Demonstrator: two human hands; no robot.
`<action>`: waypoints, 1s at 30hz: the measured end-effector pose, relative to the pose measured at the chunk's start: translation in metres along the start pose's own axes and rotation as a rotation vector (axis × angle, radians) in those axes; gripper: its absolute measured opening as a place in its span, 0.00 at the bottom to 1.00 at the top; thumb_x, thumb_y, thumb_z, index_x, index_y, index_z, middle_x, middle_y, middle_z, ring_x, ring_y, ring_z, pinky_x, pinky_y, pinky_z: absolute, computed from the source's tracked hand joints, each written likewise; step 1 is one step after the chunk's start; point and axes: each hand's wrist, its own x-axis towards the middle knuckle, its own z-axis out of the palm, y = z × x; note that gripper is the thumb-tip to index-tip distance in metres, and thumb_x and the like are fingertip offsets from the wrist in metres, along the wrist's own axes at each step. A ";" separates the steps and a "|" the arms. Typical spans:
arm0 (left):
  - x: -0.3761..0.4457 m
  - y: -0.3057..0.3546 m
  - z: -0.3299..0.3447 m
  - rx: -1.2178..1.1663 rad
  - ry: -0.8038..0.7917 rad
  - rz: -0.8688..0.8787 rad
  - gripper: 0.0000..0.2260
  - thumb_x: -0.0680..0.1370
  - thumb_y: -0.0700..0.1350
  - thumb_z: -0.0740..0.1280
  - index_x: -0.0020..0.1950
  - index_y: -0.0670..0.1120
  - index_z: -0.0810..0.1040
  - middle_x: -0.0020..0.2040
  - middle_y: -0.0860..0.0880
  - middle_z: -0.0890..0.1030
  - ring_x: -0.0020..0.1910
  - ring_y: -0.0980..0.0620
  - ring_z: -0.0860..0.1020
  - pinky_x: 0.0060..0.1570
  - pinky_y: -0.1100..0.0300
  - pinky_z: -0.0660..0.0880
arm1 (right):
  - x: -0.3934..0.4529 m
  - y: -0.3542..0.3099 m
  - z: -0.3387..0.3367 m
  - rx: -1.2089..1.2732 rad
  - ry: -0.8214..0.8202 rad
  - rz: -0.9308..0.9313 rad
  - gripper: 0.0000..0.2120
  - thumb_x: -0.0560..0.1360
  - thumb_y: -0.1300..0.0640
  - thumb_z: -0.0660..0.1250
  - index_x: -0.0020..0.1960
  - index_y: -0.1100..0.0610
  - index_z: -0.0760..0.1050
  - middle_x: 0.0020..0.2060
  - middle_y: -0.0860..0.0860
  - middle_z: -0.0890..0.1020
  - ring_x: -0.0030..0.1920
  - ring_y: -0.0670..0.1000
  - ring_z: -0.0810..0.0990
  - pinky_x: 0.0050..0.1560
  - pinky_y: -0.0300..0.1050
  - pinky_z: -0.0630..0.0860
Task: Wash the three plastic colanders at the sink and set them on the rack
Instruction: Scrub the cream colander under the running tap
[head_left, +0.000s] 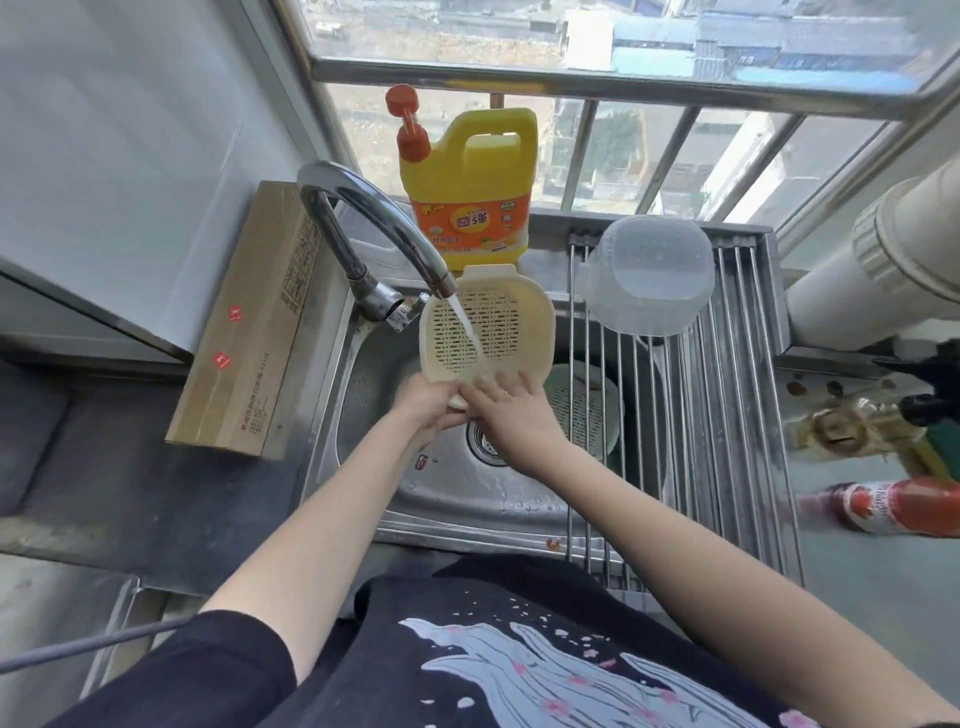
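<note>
A long cardboard box (249, 322) lies on the counter left of the steel sink (363, 467), and behind the curved faucet (363, 218) a yellow dish-soap jug (470, 192) stands at the window. Over the basin, the left hand (423, 408) grips the near edge of a cream colander (488, 325) tilted under the running water, while the right hand (506, 415) lies against that same edge with fingers nearly straight. Further right, a 2nd colander (582, 410), white, rests in the basin partly under the roll-up rack (727, 415), a translucent one (652, 275) sits upside down on the rack's far end, and a red-labelled bottle (893, 506) lies on the right counter.
</note>
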 end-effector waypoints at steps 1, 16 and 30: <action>-0.001 -0.001 0.002 -0.009 -0.017 0.000 0.13 0.77 0.31 0.61 0.61 0.36 0.74 0.45 0.40 0.80 0.37 0.47 0.81 0.33 0.54 0.81 | -0.001 0.004 -0.001 0.009 -0.004 -0.038 0.22 0.79 0.54 0.58 0.72 0.54 0.63 0.69 0.54 0.71 0.68 0.59 0.69 0.66 0.55 0.60; -0.005 -0.010 0.029 -0.220 0.040 -0.224 0.13 0.81 0.39 0.57 0.65 0.38 0.70 0.44 0.44 0.77 0.41 0.45 0.78 0.32 0.58 0.79 | -0.002 0.002 -0.014 -0.347 0.110 -0.168 0.17 0.60 0.55 0.75 0.49 0.54 0.83 0.29 0.46 0.82 0.26 0.48 0.80 0.27 0.36 0.68; 0.005 0.008 -0.014 0.971 0.247 0.294 0.24 0.77 0.48 0.66 0.70 0.44 0.63 0.65 0.41 0.74 0.63 0.40 0.73 0.56 0.51 0.70 | -0.035 0.034 -0.036 0.082 -0.388 -0.128 0.27 0.80 0.38 0.44 0.40 0.51 0.74 0.34 0.48 0.78 0.37 0.51 0.75 0.59 0.49 0.63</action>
